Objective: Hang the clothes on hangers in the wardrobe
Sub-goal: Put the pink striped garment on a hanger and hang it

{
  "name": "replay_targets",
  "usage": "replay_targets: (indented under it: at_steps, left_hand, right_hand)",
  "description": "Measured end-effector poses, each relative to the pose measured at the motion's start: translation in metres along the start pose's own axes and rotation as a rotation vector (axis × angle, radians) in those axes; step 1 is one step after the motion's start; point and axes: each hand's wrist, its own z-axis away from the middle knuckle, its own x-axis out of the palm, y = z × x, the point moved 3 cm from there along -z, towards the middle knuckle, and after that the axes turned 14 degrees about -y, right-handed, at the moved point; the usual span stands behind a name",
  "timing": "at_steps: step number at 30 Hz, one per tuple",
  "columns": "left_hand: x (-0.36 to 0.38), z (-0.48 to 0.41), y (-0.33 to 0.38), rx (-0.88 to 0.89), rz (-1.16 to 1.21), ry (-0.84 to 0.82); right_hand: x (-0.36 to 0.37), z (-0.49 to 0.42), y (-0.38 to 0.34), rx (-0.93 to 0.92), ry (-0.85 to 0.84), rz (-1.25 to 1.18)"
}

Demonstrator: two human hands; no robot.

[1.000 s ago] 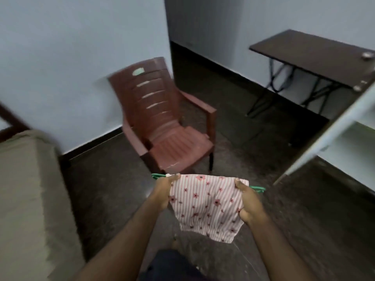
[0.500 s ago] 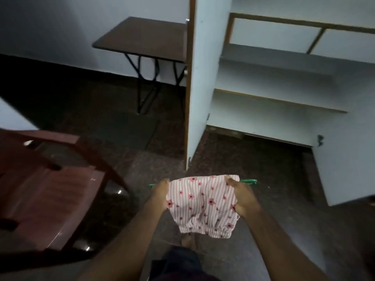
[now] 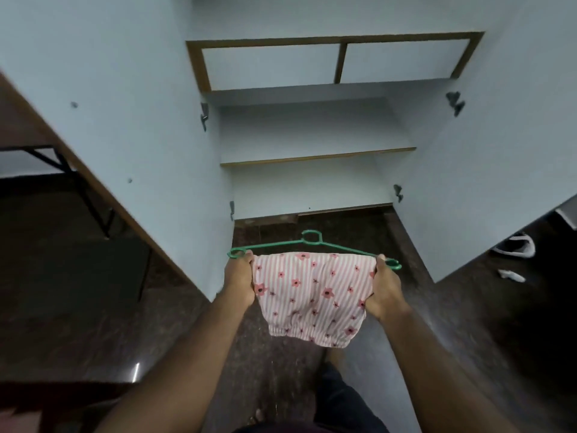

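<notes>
Green hanger (image 3: 268, 246) under striped garment (image 3: 312, 295) | left hand (image 3: 239, 281), right hand (image 3: 385, 290) curled round ends, to hold fabric spread | wardrobe (image 3: 312, 126) ahead, rail apparently unseen

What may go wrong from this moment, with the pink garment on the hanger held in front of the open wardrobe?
The pink striped garment seems only draped over the green hanger, kept in place at its ends by the left hand and right hand. If either hand lets go, it may slide off.
Only wardrobe shelves show, with no rail in view, so the hanger's hook may find no place to hang.
</notes>
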Motion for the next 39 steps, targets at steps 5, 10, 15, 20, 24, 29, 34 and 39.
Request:
replay_targets:
  at_steps: [5,10,15,20,24,29,34,39]
  left_hand:
    - [0.059,-0.055,0.049,0.12,0.083,-0.088]
    - [0.114,-0.101,0.111,0.208,0.145,-0.098]
    - [0.163,-0.142,0.176,0.322,0.095,-0.074]
    - [0.185,-0.182,0.249,0.381,0.039,-0.108]
    - [0.196,-0.219,0.322,0.449,0.0,-0.118]
    - [0.229,-0.244,0.436,0.546,-0.077,-0.261]
    - [0.262,-0.241,0.549,0.699,-0.139,-0.322]
    - [0.306,-0.229,0.661,0.967,-0.09,-0.369]
  right_hand:
    - [-0.002,-0.085,-0.048,0.017,-0.027,-0.028]
    - [0.032,-0.142,-0.134,-0.035,-0.189,0.004]
    - [0.065,-0.206,-0.221,-0.102,-0.336,0.023]
    - [0.116,-0.255,-0.29,-0.145,-0.415,0.069]
    - [0.177,-0.287,-0.349,-0.237,-0.486,0.087]
    - [0.256,-0.309,-0.429,-0.388,-0.528,0.041]
    - [0.322,-0.31,-0.507,-0.523,-0.545,-0.017]
    - [0.391,-0.293,-0.591,-0.654,-0.608,-0.104]
